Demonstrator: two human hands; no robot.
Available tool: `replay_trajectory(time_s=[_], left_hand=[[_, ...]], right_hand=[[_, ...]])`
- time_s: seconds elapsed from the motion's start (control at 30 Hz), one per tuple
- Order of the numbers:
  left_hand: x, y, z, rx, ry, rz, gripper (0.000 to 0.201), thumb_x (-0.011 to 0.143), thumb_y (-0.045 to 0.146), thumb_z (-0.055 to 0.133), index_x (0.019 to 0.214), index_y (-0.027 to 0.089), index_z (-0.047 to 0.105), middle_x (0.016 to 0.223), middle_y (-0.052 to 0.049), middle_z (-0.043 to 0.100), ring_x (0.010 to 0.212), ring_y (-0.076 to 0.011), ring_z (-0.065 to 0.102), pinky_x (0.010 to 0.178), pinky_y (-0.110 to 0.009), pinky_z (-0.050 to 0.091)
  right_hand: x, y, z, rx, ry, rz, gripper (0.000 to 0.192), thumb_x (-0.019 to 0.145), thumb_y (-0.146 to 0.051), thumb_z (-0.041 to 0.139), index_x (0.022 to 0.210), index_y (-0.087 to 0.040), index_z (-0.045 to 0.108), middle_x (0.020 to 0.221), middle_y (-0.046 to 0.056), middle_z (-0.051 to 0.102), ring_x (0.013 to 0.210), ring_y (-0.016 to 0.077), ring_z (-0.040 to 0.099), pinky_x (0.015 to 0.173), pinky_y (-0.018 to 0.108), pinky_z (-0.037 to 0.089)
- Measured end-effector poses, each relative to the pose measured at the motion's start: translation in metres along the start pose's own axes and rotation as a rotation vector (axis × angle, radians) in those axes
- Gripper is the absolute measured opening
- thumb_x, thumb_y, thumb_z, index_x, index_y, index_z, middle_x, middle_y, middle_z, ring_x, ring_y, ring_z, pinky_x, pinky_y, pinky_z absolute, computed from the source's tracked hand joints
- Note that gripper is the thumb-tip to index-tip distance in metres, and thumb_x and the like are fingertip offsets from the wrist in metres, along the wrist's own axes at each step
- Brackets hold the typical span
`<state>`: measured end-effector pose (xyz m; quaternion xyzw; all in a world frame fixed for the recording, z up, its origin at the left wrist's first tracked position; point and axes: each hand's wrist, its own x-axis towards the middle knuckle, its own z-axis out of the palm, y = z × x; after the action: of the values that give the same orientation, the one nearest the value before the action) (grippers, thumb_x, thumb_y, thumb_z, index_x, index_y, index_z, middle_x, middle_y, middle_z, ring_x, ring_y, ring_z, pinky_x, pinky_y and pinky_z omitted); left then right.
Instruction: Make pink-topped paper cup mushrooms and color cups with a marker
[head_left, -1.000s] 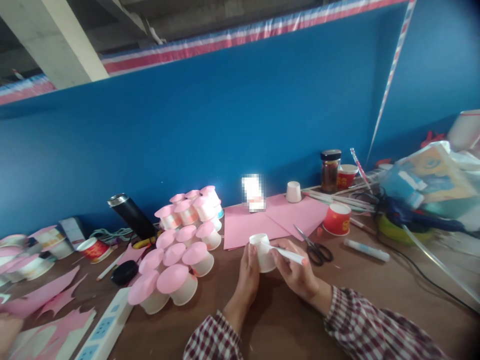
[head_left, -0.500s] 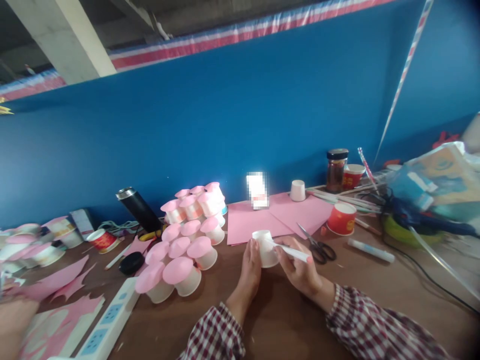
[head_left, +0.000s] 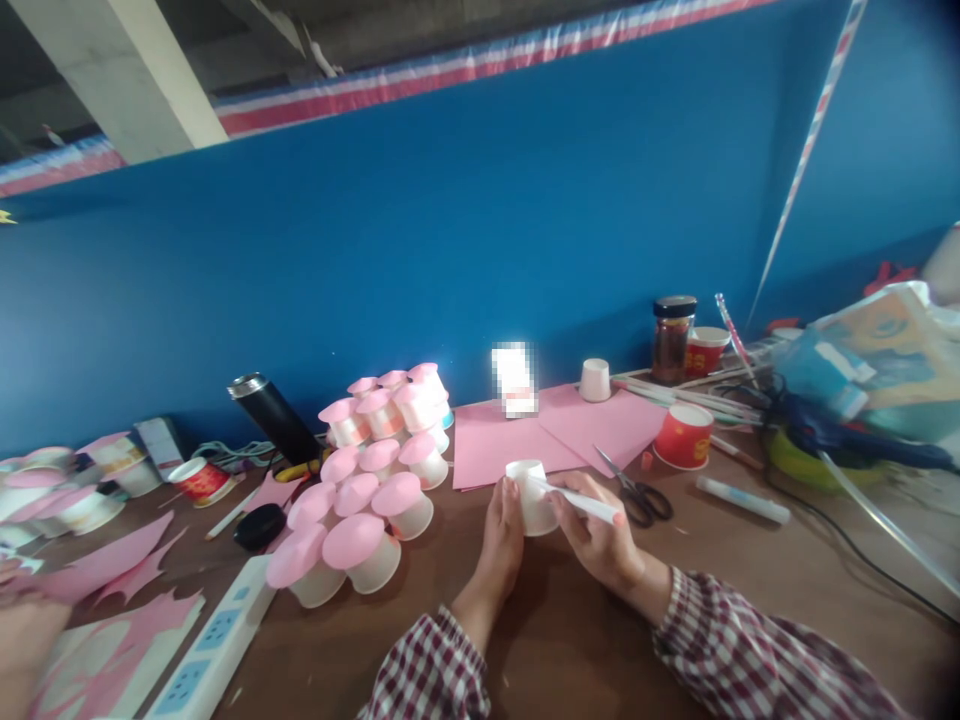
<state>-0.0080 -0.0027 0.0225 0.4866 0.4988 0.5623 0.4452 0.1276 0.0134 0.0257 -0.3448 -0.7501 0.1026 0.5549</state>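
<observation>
A white paper cup (head_left: 537,510) stands upside down on the brown table, narrow end up. My left hand (head_left: 502,530) is closed around its left side. In my right hand (head_left: 600,535) is a white marker pen (head_left: 581,498) with a reddish end, its other end at the cup's upper right side; the tip itself is too small to make out. Just behind lie sheets of pink paper (head_left: 495,440). Black-handled scissors (head_left: 641,497) rest right of my right hand. Several cups topped with pink paper discs (head_left: 364,540) are grouped to the left of my hands.
A white power strip (head_left: 214,640) lies at front left, near pink paper scraps (head_left: 112,660) and another person's hand (head_left: 30,630). A black flask (head_left: 274,418) stands behind. To the right are a red paper cup (head_left: 684,437), a capped marker (head_left: 742,500) and a glue gun (head_left: 832,435) with its cable.
My hands, the cup and the marker pen stay almost in place. The view has shifted very slightly; the other person's hand at the left edge has moved a little left.
</observation>
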Motion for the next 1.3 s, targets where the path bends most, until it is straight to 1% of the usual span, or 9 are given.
replay_trajectory(time_s=[0.23, 0.57, 0.7, 0.97, 1.2, 1.3], left_hand=[[-0.0001, 0.0026, 0.0003, 0.023, -0.026, 0.007, 0.047, 0.089, 0.051, 0.035, 0.109, 0.015, 0.057, 0.105, -0.009, 0.064, 0.098, -0.0204, 0.057, 0.087, -0.030, 0.044], [0.0015, 0.0010, 0.0000, 0.024, 0.014, -0.030, 0.051, 0.086, 0.053, 0.038, 0.113, 0.014, 0.056, 0.119, -0.012, 0.060, 0.109, -0.0228, 0.054, 0.093, -0.031, 0.040], [0.0006, 0.0018, -0.0004, 0.030, -0.015, -0.011, 0.050, 0.087, 0.052, 0.037, 0.113, 0.013, 0.057, 0.114, -0.011, 0.062, 0.105, -0.0222, 0.056, 0.092, -0.031, 0.041], [0.0003, 0.0015, 0.0005, 0.010, -0.007, -0.019, 0.049, 0.087, 0.052, 0.038, 0.111, 0.014, 0.058, 0.111, -0.011, 0.063, 0.102, -0.0222, 0.057, 0.090, -0.032, 0.042], [0.0007, 0.0016, 0.0007, 0.002, -0.015, -0.004, 0.050, 0.086, 0.053, 0.038, 0.111, 0.014, 0.057, 0.115, -0.011, 0.061, 0.105, -0.0227, 0.055, 0.091, -0.032, 0.042], [0.0001, 0.0028, 0.0006, 0.003, 0.002, -0.012, 0.049, 0.086, 0.052, 0.039, 0.111, 0.014, 0.057, 0.118, -0.011, 0.060, 0.108, -0.0226, 0.054, 0.092, -0.031, 0.041]], right_hand=[[0.0002, 0.0006, -0.0012, 0.008, -0.019, 0.030, 0.012, 0.086, -0.019, 0.049, 0.094, -0.017, 0.058, 0.078, 0.004, 0.063, 0.067, 0.0152, 0.059, 0.063, 0.027, 0.050], [0.0001, -0.0002, -0.0011, 0.013, -0.014, 0.038, 0.012, 0.086, -0.019, 0.050, 0.092, -0.017, 0.059, 0.076, 0.004, 0.062, 0.065, 0.0146, 0.059, 0.063, 0.026, 0.050], [-0.0001, 0.0006, -0.0006, 0.004, -0.005, 0.039, 0.012, 0.086, -0.019, 0.050, 0.093, -0.017, 0.059, 0.077, 0.004, 0.062, 0.066, 0.0147, 0.059, 0.063, 0.026, 0.050], [0.0009, -0.0018, -0.0016, -0.021, 0.001, 0.020, 0.014, 0.087, -0.021, 0.047, 0.091, -0.018, 0.060, 0.076, 0.004, 0.063, 0.065, 0.0154, 0.060, 0.062, 0.027, 0.051], [0.0028, -0.0043, -0.0022, -0.033, 0.006, 0.004, 0.014, 0.087, -0.022, 0.047, 0.090, -0.019, 0.060, 0.075, 0.004, 0.064, 0.064, 0.0156, 0.061, 0.060, 0.027, 0.052], [0.0034, -0.0049, -0.0028, -0.034, -0.003, 0.003, 0.014, 0.087, -0.020, 0.046, 0.091, -0.018, 0.060, 0.075, 0.005, 0.063, 0.065, 0.0156, 0.061, 0.061, 0.027, 0.052]])
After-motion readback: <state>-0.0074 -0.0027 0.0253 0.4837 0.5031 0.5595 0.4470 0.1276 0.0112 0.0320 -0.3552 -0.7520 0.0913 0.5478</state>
